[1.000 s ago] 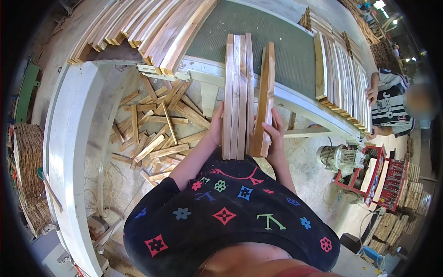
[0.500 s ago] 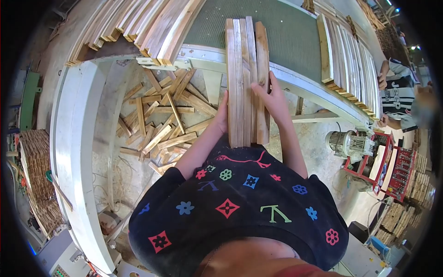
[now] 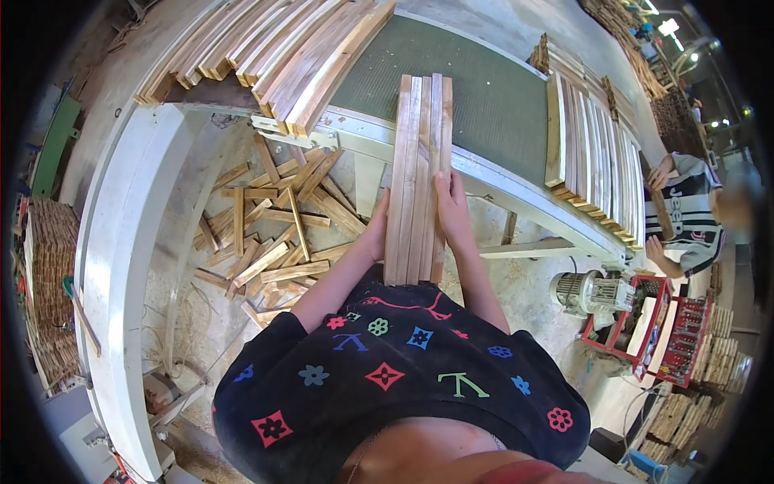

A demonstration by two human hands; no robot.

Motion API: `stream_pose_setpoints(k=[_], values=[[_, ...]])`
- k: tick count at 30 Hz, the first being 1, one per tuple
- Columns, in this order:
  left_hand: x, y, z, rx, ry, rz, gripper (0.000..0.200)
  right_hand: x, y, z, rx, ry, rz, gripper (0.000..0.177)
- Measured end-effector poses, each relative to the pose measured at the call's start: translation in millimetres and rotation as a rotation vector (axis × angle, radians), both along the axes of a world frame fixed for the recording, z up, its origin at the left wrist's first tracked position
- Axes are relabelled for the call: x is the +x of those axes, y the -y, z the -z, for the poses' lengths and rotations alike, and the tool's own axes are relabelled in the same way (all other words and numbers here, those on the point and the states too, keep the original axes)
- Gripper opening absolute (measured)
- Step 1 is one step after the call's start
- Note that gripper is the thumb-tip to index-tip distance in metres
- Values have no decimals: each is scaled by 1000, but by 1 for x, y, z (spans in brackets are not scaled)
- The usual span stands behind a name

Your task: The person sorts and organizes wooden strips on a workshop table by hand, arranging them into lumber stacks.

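A bundle of several wooden strips (image 3: 418, 177) stands side by side in front of my body, its far end over the edge of the green conveyor belt (image 3: 484, 97). My left hand (image 3: 376, 226) presses on the bundle's left side, with its fingers mostly hidden behind the wood. On the right side, my right hand (image 3: 453, 206) holds the strips with its thumb along the near face. The strips sit tight together, their tops slightly uneven.
Rows of wooden strips (image 3: 306, 60) lie at the belt's left, more strips (image 3: 592, 153) at its right. Loose offcuts (image 3: 282, 218) cover the floor below. A motor (image 3: 592, 292) and red rack (image 3: 681, 339) stand right. A co-worker's hands (image 3: 663, 258) hold a wood piece at far right.
The rightmost strip, which was apart from the others, is now against them. My right hand has closed in on the bundle. The co-worker's hands have come together around a piece of wood.
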State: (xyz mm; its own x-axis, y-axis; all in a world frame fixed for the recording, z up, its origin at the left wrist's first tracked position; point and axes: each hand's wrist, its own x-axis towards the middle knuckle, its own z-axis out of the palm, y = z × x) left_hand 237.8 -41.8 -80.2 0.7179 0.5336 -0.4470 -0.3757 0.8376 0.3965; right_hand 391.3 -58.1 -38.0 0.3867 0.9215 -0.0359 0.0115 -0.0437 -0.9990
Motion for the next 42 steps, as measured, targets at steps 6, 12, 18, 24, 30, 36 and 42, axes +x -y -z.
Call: stream_pose_setpoints(k=[6,12,18,24,30,36,42], values=[[-8,6,12,12,3,45,96,8,14,0,-65,117,-4,46],[-12,10,19,-8,51,82,100,24,25,-13,-93,-82,-14,47],[-7,16,11,0,-27,38,99,3,14,-2,-51,128,-31,52],[-9,15,17,-44,-32,53,97,5,17,-8,-64,124,-97,58],[-9,17,28,-55,55,31,90,6,20,15,-62,403,-7,57],[-14,18,25,-22,55,20,86,3,22,-21,-202,312,-151,57],[-11,15,16,59,132,-17,81,17,8,-17,119,799,75,56]])
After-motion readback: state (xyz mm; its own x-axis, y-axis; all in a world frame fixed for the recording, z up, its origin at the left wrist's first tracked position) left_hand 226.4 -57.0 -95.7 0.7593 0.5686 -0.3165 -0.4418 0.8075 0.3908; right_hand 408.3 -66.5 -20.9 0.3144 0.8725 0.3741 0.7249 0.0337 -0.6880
